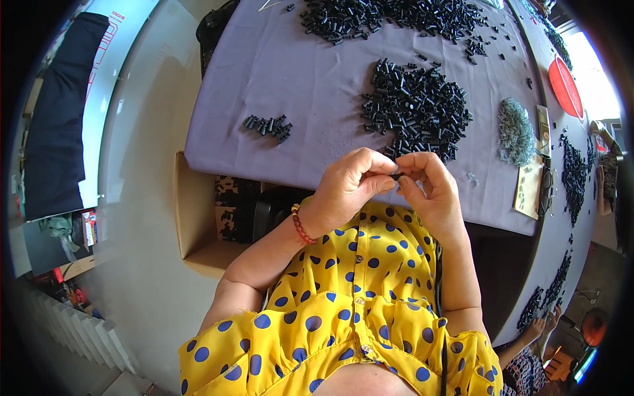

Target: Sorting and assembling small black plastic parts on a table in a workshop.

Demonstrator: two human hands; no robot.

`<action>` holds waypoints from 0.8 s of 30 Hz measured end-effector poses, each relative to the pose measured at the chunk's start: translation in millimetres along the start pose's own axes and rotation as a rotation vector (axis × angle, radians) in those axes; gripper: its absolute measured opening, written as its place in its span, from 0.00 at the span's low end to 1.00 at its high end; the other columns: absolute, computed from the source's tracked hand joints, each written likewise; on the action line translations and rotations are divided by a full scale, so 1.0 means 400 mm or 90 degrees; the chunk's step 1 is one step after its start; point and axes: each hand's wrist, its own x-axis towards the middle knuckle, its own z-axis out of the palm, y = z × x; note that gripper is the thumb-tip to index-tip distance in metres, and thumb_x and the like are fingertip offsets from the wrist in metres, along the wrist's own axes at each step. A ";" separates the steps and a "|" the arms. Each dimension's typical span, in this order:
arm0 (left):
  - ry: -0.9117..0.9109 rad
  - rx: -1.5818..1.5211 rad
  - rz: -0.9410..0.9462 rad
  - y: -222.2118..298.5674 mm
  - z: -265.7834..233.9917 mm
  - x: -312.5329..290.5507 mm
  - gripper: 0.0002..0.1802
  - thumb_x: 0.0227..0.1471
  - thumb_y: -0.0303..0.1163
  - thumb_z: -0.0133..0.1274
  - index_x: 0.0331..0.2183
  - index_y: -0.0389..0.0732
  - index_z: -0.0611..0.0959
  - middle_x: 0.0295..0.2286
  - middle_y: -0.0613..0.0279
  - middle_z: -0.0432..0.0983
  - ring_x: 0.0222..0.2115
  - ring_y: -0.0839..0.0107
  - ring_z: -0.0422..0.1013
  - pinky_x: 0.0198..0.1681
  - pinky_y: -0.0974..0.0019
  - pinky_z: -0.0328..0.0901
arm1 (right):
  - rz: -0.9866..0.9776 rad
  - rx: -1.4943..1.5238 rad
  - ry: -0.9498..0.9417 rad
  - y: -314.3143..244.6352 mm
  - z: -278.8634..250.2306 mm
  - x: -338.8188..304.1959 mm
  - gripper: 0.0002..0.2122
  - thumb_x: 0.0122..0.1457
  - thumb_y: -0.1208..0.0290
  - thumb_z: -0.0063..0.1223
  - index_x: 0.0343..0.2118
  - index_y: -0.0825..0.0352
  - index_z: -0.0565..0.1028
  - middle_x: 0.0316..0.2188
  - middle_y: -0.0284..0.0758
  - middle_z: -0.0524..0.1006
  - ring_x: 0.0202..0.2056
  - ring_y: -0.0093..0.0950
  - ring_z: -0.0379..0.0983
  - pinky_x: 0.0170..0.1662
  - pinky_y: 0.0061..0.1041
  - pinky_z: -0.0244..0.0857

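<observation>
My left hand and my right hand meet at the table's near edge, fingertips pinched together. Between them they hold a small black cylindrical part, mostly covered by the fingers. Just beyond the hands lies a large pile of small black cylindrical parts on the purple tablecloth. A small group of similar black parts lies to the left, apart from the pile. To the right sits a heap of small clear-grey pieces, and a few tiny clear bits lie closer to my right hand.
A bigger heap of black parts covers the table's far side. A cardboard box holding black parts stands below the left edge. A red basket and eyeglasses are on the right. Another person's hands work at lower right.
</observation>
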 end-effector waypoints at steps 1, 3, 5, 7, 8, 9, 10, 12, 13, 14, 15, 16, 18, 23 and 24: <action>0.000 0.000 0.000 -0.002 0.001 -0.001 0.10 0.59 0.18 0.57 0.44 0.35 0.79 0.38 0.61 0.80 0.38 0.74 0.80 0.44 0.71 0.76 | -0.012 -0.023 0.006 -0.001 0.003 0.001 0.12 0.59 0.87 0.54 0.46 0.71 0.75 0.38 0.31 0.78 0.37 0.19 0.75 0.43 0.20 0.72; 0.013 -0.221 -0.138 -0.007 0.003 -0.003 0.12 0.59 0.21 0.59 0.45 0.36 0.78 0.37 0.62 0.79 0.37 0.77 0.78 0.42 0.72 0.75 | -0.025 -0.045 0.012 -0.003 0.009 0.001 0.12 0.59 0.87 0.55 0.46 0.71 0.75 0.37 0.31 0.79 0.37 0.20 0.75 0.43 0.21 0.72; 0.008 -0.258 -0.163 -0.004 -0.007 0.003 0.13 0.59 0.21 0.59 0.46 0.36 0.77 0.37 0.62 0.79 0.36 0.77 0.78 0.42 0.72 0.75 | 0.043 0.102 0.031 -0.005 0.011 0.001 0.14 0.59 0.85 0.58 0.48 0.71 0.76 0.37 0.33 0.79 0.38 0.21 0.77 0.43 0.21 0.73; 0.003 -0.295 -0.187 0.000 -0.010 0.006 0.15 0.59 0.22 0.59 0.47 0.37 0.77 0.37 0.62 0.78 0.36 0.76 0.78 0.41 0.72 0.75 | 0.043 0.131 0.037 -0.004 0.014 -0.001 0.14 0.58 0.84 0.59 0.48 0.71 0.76 0.37 0.34 0.79 0.38 0.22 0.78 0.42 0.21 0.73; 0.018 -0.323 -0.201 0.001 -0.007 0.007 0.16 0.60 0.23 0.60 0.48 0.37 0.76 0.36 0.62 0.78 0.36 0.76 0.78 0.42 0.72 0.75 | 0.044 0.160 0.044 -0.002 0.015 -0.001 0.15 0.58 0.83 0.61 0.49 0.71 0.76 0.37 0.35 0.79 0.38 0.22 0.78 0.42 0.21 0.73; 0.032 -0.352 -0.215 0.003 -0.006 0.007 0.17 0.60 0.24 0.60 0.49 0.37 0.75 0.36 0.63 0.77 0.36 0.76 0.77 0.42 0.72 0.75 | 0.044 0.160 0.043 0.007 0.019 0.000 0.15 0.58 0.83 0.61 0.49 0.71 0.76 0.37 0.35 0.79 0.38 0.22 0.78 0.42 0.21 0.73; 0.032 -0.352 -0.214 0.006 -0.006 0.010 0.17 0.60 0.24 0.60 0.49 0.37 0.75 0.36 0.63 0.77 0.36 0.76 0.77 0.42 0.72 0.75 | -0.023 0.060 0.064 0.017 0.022 0.001 0.14 0.58 0.83 0.61 0.47 0.71 0.76 0.37 0.35 0.79 0.37 0.22 0.78 0.41 0.21 0.73; 0.037 -0.377 -0.239 0.010 -0.006 0.014 0.18 0.59 0.25 0.61 0.49 0.36 0.75 0.36 0.64 0.77 0.36 0.76 0.77 0.42 0.72 0.75 | -0.090 -0.040 0.086 0.016 0.021 0.001 0.13 0.58 0.82 0.62 0.46 0.70 0.77 0.37 0.35 0.79 0.36 0.23 0.78 0.41 0.22 0.73; 0.038 -0.376 -0.239 0.011 -0.009 0.014 0.18 0.59 0.25 0.61 0.49 0.36 0.75 0.36 0.64 0.77 0.36 0.76 0.77 0.42 0.72 0.75 | -0.121 -0.119 0.082 0.000 0.020 0.000 0.12 0.58 0.82 0.62 0.45 0.70 0.78 0.36 0.36 0.79 0.35 0.25 0.78 0.40 0.23 0.73; 0.039 -0.358 -0.242 0.012 -0.012 0.013 0.17 0.59 0.25 0.61 0.49 0.36 0.75 0.36 0.63 0.77 0.36 0.76 0.77 0.42 0.72 0.75 | -0.153 -0.198 0.079 -0.008 0.021 -0.001 0.10 0.58 0.82 0.62 0.43 0.70 0.79 0.35 0.37 0.79 0.34 0.28 0.78 0.39 0.24 0.73; 0.040 -0.340 -0.245 0.012 -0.014 0.012 0.17 0.60 0.26 0.60 0.49 0.35 0.75 0.36 0.62 0.77 0.36 0.76 0.77 0.43 0.71 0.75 | -0.153 -0.197 0.078 -0.006 0.023 -0.001 0.10 0.58 0.82 0.62 0.43 0.70 0.79 0.35 0.37 0.79 0.34 0.28 0.78 0.39 0.24 0.73; 0.040 -0.340 -0.245 0.012 -0.015 0.013 0.17 0.60 0.26 0.60 0.49 0.35 0.75 0.36 0.62 0.77 0.36 0.76 0.77 0.43 0.71 0.75 | -0.190 -0.229 0.092 -0.001 0.025 0.000 0.10 0.57 0.82 0.62 0.42 0.70 0.79 0.34 0.38 0.79 0.34 0.31 0.78 0.38 0.26 0.72; 0.014 -0.363 -0.271 0.012 -0.015 0.014 0.15 0.61 0.26 0.58 0.48 0.35 0.76 0.38 0.61 0.78 0.37 0.75 0.78 0.44 0.70 0.76 | -0.226 -0.262 0.106 0.009 0.027 0.001 0.09 0.56 0.82 0.62 0.41 0.69 0.80 0.34 0.39 0.79 0.34 0.34 0.77 0.36 0.27 0.72; -0.007 -0.405 -0.304 0.015 -0.015 0.014 0.12 0.65 0.26 0.53 0.49 0.35 0.76 0.41 0.59 0.79 0.40 0.72 0.79 0.48 0.69 0.75 | -0.318 -0.457 0.102 -0.005 0.012 0.005 0.10 0.56 0.72 0.65 0.42 0.64 0.81 0.33 0.31 0.80 0.34 0.29 0.76 0.48 0.30 0.62; -0.009 -0.414 -0.306 0.015 -0.016 0.014 0.11 0.65 0.25 0.52 0.49 0.35 0.76 0.42 0.59 0.78 0.41 0.73 0.78 0.49 0.69 0.74 | -0.318 -0.457 0.102 -0.015 0.011 0.003 0.10 0.56 0.72 0.65 0.42 0.64 0.81 0.33 0.31 0.80 0.34 0.29 0.76 0.48 0.30 0.62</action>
